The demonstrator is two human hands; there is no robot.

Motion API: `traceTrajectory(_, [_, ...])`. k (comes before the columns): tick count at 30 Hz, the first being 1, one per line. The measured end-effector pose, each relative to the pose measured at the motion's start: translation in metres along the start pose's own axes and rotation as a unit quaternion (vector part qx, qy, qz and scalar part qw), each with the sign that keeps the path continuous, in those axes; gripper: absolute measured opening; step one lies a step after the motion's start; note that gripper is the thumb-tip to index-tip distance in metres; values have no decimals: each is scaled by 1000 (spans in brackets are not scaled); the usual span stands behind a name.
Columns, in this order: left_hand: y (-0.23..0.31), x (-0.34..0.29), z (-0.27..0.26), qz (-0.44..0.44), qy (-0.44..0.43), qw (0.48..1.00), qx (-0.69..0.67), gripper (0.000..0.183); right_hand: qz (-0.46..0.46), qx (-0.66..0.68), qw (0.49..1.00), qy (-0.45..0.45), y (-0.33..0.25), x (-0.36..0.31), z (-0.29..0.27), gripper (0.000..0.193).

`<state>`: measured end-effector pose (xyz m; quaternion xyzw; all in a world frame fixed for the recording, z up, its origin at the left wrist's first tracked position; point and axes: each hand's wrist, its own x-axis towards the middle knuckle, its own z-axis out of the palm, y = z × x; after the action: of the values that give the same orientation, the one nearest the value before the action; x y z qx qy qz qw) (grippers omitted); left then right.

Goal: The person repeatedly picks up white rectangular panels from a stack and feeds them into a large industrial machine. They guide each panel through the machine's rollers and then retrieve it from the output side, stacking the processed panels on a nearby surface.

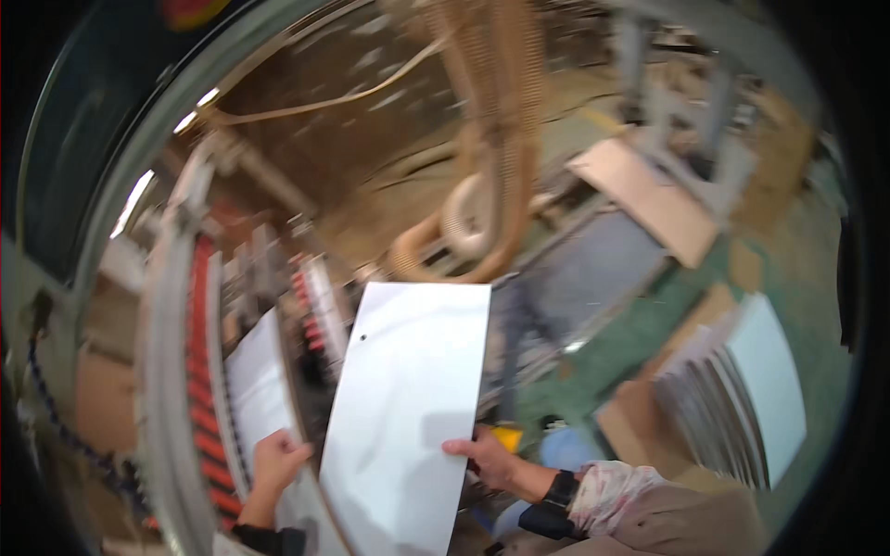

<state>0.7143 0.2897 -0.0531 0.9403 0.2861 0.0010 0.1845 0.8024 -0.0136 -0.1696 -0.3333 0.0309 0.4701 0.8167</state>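
Observation:
A long white panel [403, 398] with a small dark hole near its upper left corner stands tilted in front of me. My right hand [491, 461] grips its right edge, thumb on the white face and fingers behind. My left hand [276, 463] is curled closed left of this panel, over a second white panel [264, 380] that lies along the machine. Its thumb points right, close to that panel's brown edge; whatever the curled fingers may hold is hidden. A dark band wraps each wrist.
At left runs a machine rail with a red-and-black striped strip [206, 371]. Ribbed tan hoses [501, 139] hang beyond the panel. A stack of white panels [765, 380] stands at right beside cardboard. A brown board [649, 199] lies farther back, near a grey metal frame.

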Motion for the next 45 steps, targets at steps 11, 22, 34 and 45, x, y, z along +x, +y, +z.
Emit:
traceTrajectory(11, [-64,41,43,74,-102,977,174,43,-297,136,914,242,-17,-230,-146,43])
traceTrajectory(22, [343,-182,245,-53,-597,710,-370,57,-584,234,658,414,-57,-405,-254,34])
traceTrajectory(34, [625,-186,426,193,-613,700,-312,36,-616,394,517,446,-73,-468,-376,30])
traceTrajectory(45, [565,-173,454,588,-87,802,-57,41,-281,265,857,342,-21,-437,-449,40])
